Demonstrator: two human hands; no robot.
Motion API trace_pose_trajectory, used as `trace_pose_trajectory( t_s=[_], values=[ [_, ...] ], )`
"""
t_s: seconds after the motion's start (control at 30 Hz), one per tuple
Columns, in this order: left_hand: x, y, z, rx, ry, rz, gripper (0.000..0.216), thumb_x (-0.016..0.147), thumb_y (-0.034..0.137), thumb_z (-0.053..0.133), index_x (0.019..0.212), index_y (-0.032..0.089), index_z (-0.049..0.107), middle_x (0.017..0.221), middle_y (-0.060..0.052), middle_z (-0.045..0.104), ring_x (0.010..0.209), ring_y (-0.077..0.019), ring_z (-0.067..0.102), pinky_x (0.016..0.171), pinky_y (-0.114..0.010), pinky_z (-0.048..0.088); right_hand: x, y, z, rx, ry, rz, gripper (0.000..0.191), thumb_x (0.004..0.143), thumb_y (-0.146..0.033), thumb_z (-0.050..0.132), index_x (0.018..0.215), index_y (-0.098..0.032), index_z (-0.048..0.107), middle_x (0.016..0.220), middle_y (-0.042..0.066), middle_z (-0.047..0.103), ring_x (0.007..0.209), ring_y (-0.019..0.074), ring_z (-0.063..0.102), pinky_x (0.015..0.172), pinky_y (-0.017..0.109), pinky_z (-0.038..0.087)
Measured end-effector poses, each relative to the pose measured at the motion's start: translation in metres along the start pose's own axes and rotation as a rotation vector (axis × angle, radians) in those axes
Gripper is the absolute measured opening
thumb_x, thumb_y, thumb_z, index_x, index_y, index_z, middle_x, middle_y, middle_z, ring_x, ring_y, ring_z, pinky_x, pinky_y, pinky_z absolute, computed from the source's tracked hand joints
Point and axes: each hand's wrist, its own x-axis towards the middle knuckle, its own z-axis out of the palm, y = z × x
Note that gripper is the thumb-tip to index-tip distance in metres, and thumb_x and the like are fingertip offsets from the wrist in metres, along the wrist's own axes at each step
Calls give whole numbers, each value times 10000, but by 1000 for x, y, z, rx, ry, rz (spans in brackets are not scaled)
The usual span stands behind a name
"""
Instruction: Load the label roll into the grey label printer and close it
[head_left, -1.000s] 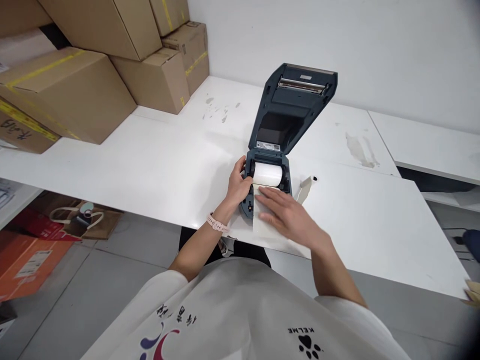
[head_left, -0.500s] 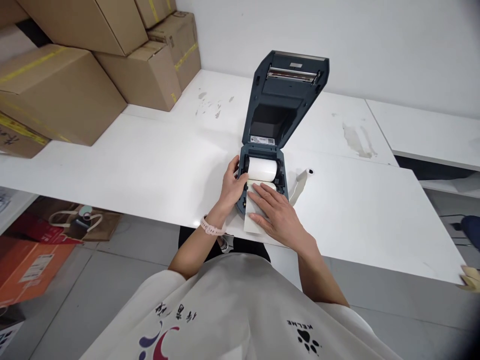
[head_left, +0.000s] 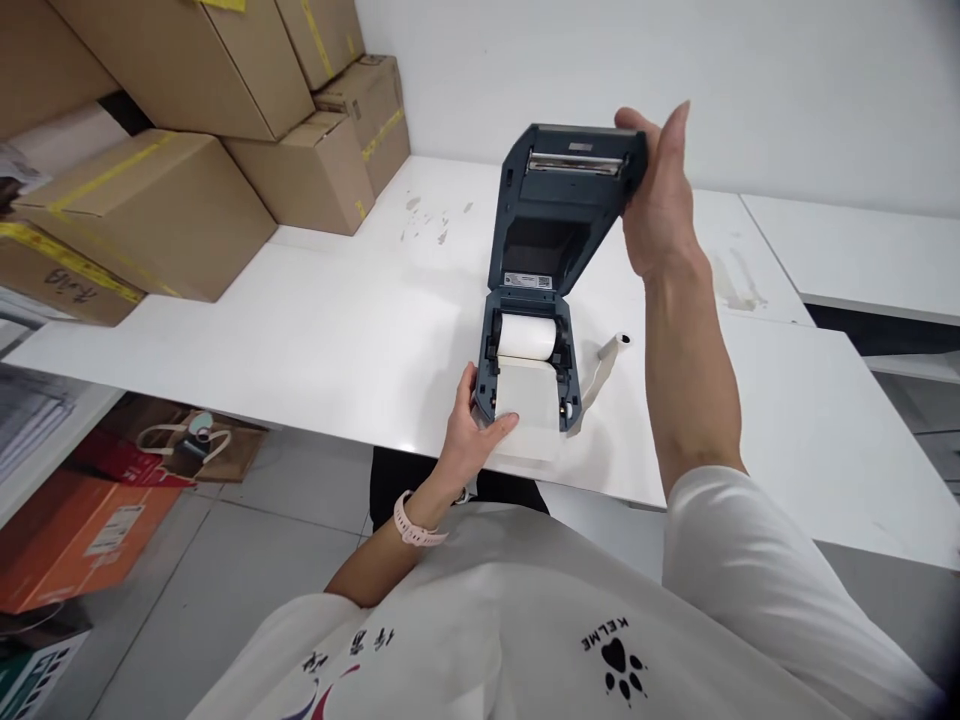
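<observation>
A stockroom or packing room: stacked cardboard boxes [head_left: 187,150], white worktable [head_left: 315,330], label printer [head_left: 540,300].

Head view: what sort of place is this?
Probably a stockroom or packing area: stacked cardboard boxes on a white table, and an open label printer loaded with a paper roll.

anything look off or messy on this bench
Mostly small things: the white table has grey scuff marks behind the open printer and a smear to its right. The cardboard boxes at left sit tilted.
</observation>
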Motion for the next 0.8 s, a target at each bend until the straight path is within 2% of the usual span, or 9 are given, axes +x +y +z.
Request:
trace_pose_trajectory(
  t_s=[0.07,0.13,0.23,0.33,0.4,0.47,0.63,0.8],
  values=[
    [0,0,-6,-31,-19,-12,1050,826,586,764,1651,348,161,1752,-105,228,1608,-322,267,1275,-473,343,-36,1,3,-93,44,-63,741,1031,-647,-17,1512,-318,441,1605,-32,498,1460,194,487,1226,336,420],
    [2,3,-13,-68,-23,-15,959,877,645,672,1648,370,173,1756,-92,222,1608,-314,269,1271,-477,347,-87,7,9,-150,71,-142,779,977,-739,-5,1437,-382,511,1522,-23,574,1445,255,508,1226,423,439],
    [10,13,-19,-91,28,35,818,942,721,486,1637,391,210,1755,-55,235,1620,-291,240,1282,-462,330,-164,23,24,-236,47,-238,716,1024,-662,16,1391,-417,580,1492,-33,595,1492,291,471,1252,535,381],
    [22,25,-16,-64,65,76,787,947,718,480,1626,410,226,1759,-15,227,1636,-279,180,1300,-449,296,-215,39,41,-421,0,-268,555,1080,-514,136,1520,-436,465,1605,-49,493,1577,283,341,1286,585,299],
    [30,30,-9,-48,57,51,789,941,676,545,1619,419,235,1760,4,219,1640,-278,163,1303,-443,291,-230,49,48,-504,32,-268,526,1086,-426,206,1590,-442,357,1645,-41,445,1594,277,306,1282,613,292],
    [35,30,-3,-68,43,7,799,939,627,590,1621,400,241,1750,-6,247,1627,-284,214,1294,-432,316,-236,57,54,-553,90,-247,542,1080,-378,222,1609,-439,325,1634,-25,463,1588,280,320,1268,637,304],
    [34,16,-1,-159,38,-23,911,881,555,698,1629,340,225,1700,-90,355,1560,-307,371,1244,-457,394,-241,73,62,-555,131,-229,539,1064,-340,268,1574,-420,424,1554,0,562,1559,301,378,1252,654,328],
    [33,3,-1,-107,71,67,921,848,640,696,1609,331,279,1654,-119,419,1509,-327,441,1207,-471,431,-249,81,70,-524,170,-214,539,1059,-332,276,1566,-412,440,1560,-1,554,1567,297,363,1247,657,351]
  ],
)
